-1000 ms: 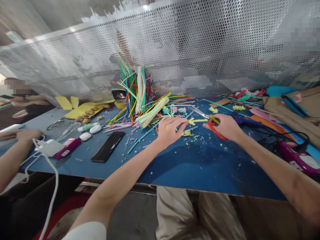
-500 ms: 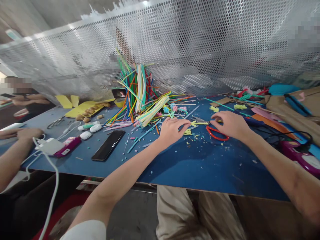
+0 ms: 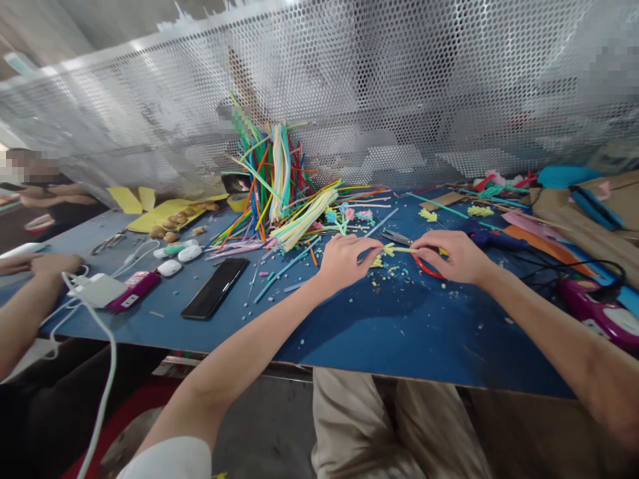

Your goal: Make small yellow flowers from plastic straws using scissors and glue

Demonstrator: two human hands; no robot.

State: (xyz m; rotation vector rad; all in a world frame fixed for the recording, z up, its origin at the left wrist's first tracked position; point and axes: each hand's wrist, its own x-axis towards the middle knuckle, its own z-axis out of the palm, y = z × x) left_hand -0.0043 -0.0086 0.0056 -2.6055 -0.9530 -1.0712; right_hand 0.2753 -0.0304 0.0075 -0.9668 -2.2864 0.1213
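Between my two hands stretches a piece of yellow pipe cleaner point(image 3: 398, 249), bent into short branches toward its left end. My left hand point(image 3: 347, 261) pinches that branched end between thumb and fingers. The other end sits in the closed fingertips of my right hand point(image 3: 446, 256). Red-handled scissors point(image 3: 426, 266) lie on the table under my right hand, their blades pointing away to the left and their handles partly hidden. Another bent yellow piece point(image 3: 377, 262) rests just beside my left fingertips, among small scraps.
A large bundle of coloured pipe cleaners point(image 3: 279, 176) stands at the back. On the left are a black phone point(image 3: 214, 289), a purple power strip point(image 3: 134, 291) and another person's arm point(image 3: 30, 293). A blue glue gun point(image 3: 492, 238) and its cable lie right. A perforated metal screen point(image 3: 399, 93) bounds the table.
My right hand has moved slightly left and closed on the right end of the yellow pipe cleaner, covering more of the scissors. My left hand keeps its pinch almost unmoved.
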